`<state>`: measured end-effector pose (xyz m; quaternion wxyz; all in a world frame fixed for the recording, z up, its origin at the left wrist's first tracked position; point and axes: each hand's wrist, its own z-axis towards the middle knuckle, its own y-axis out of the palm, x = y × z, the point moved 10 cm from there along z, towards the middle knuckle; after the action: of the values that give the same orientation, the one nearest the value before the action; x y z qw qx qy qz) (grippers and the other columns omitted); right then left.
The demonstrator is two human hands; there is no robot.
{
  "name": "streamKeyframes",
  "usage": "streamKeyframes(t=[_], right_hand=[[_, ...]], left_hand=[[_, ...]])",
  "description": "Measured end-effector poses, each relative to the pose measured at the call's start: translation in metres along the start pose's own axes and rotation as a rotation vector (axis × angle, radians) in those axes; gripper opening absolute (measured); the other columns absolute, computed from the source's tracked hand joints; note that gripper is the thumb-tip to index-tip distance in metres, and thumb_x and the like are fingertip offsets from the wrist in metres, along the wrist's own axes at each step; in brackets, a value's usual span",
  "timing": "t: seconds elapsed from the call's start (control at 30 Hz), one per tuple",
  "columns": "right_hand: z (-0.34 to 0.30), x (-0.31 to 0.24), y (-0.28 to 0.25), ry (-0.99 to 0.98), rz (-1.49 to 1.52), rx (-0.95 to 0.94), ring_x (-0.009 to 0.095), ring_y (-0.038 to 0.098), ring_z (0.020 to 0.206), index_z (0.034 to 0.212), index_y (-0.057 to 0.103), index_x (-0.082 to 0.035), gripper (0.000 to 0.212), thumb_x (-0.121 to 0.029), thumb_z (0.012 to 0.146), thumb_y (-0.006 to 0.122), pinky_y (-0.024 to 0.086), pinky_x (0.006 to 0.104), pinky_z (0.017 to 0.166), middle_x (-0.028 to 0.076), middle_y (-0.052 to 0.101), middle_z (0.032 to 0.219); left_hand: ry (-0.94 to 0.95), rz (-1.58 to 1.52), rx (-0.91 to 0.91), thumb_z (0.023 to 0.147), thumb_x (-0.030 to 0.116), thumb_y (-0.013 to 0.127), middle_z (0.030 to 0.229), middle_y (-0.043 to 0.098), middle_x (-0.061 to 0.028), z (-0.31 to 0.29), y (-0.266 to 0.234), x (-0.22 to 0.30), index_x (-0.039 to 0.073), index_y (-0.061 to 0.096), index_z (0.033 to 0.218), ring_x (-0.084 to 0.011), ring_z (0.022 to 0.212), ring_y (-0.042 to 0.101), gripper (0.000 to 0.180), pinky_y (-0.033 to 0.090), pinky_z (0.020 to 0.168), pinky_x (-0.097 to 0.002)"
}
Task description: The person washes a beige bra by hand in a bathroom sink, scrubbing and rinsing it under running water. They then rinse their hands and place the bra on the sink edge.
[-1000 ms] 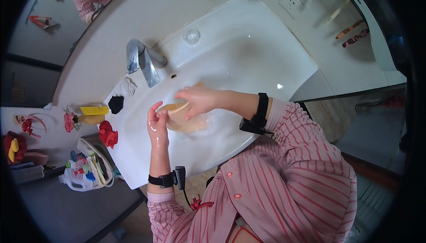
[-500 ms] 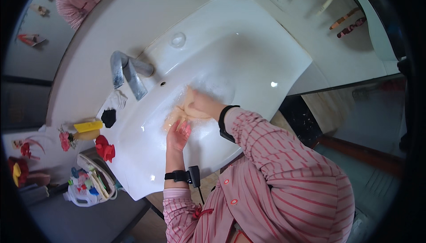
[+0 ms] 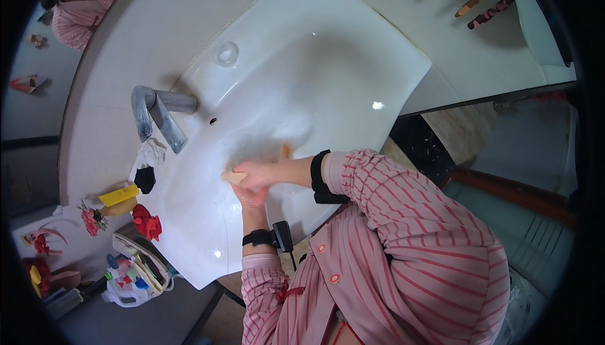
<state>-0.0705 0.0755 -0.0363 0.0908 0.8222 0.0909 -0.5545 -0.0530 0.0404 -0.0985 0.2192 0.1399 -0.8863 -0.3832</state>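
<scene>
Over the near part of the white washbasin (image 3: 353, 93) my hands are pressed together. My right hand (image 3: 255, 175) is closed on a wet beige cloth (image 3: 234, 177), which shows at its fingertips. From below, my left hand (image 3: 253, 197) meets it, palm against the cloth and the right hand; its fingers are largely hidden. More beige material (image 3: 285, 151) lies in the foamy water (image 3: 271, 134) beyond my right wrist. I cannot tell whether it is the same piece.
A grey metal faucet (image 3: 165, 109) stands at the basin's left rim, near a clear round dish (image 3: 225, 54). Beside the rim lie a crumpled white piece (image 3: 151, 153), a black piece (image 3: 145, 180), a yellow packet (image 3: 119, 195) and a red cloth (image 3: 146, 222). A white caddy (image 3: 135, 276) sits lower left.
My right hand has moved left and down onto my left hand, gathering the beige cloth between them. The cloth was spread in the foam before. The view has shifted slightly.
</scene>
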Motion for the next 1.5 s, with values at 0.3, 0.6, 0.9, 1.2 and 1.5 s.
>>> streamKeyframes(t=[0.3, 0.6, 0.9, 1.2, 1.5], right_hand=[[-0.029, -0.057, -0.006, -0.175, -0.169, 0.429, 0.028, 0.056, 0.087, 0.097, 0.054, -0.011, 0.024, -0.024, 0.077, 0.054, 0.042, 0.0377, 0.076, 0.013, 0.058, 0.092], [-0.025, -0.068, 0.015, -0.217, -0.470, 0.230, 0.034, 0.059, 0.075, 0.082, 0.061, -0.008, 0.032, -0.038, 0.076, 0.052, 0.046, 0.0411, 0.071, 0.014, 0.062, 0.078], [0.035, 0.047, -0.096, 0.043, -0.357, 0.494, 0.032, 0.058, 0.084, 0.092, 0.061, -0.004, 0.026, -0.022, 0.082, 0.046, 0.045, 0.0388, 0.074, 0.018, 0.060, 0.093], [0.008, 0.045, -0.125, -0.083, -0.393, 0.648, 0.032, 0.060, 0.089, 0.115, 0.044, 0.004, 0.055, -0.025, 0.072, 0.063, 0.046, 0.0378, 0.079, 0.019, 0.061, 0.093], [0.030, 0.063, -0.140, 0.254, -0.709, 0.619, 0.032, 0.057, 0.092, 0.095, 0.061, -0.005, 0.030, -0.020, 0.068, 0.062, 0.043, 0.0375, 0.084, 0.016, 0.059, 0.098]], left_hand=[[0.092, -0.073, -0.013, 0.084, 0.050, 0.040, 0.109, 0.052, -0.0081, -0.014, -0.015, 0.020, 0.013, 0.048, 0.111, -0.0285, 0.103, 0.048, 0.047, 0.042, 0.087, -0.0428], [0.032, -0.125, -0.246, 0.084, 0.045, 0.043, 0.107, 0.053, -0.0066, -0.004, 0.003, 0.010, 0.013, 0.049, 0.110, -0.0248, 0.099, 0.051, 0.042, 0.043, 0.085, -0.0397], [0.186, 0.102, 0.364, 0.087, 0.026, 0.042, 0.099, 0.056, -0.0076, -0.016, 0.000, 0.026, 0.006, 0.051, 0.103, -0.0222, 0.091, 0.055, 0.027, 0.048, 0.078, -0.0360], [0.133, 0.064, 0.682, 0.081, 0.024, 0.049, 0.079, 0.048, -0.0066, -0.022, -0.089, 0.021, 0.009, 0.047, 0.086, -0.0226, 0.072, 0.047, 0.015, 0.045, 0.062, -0.0366], [0.102, 0.032, 0.607, 0.083, 0.028, 0.048, 0.088, 0.048, -0.0086, -0.029, -0.092, 0.018, 0.011, 0.048, 0.102, -0.0262, 0.076, 0.050, 0.026, 0.045, 0.066, -0.0386]])
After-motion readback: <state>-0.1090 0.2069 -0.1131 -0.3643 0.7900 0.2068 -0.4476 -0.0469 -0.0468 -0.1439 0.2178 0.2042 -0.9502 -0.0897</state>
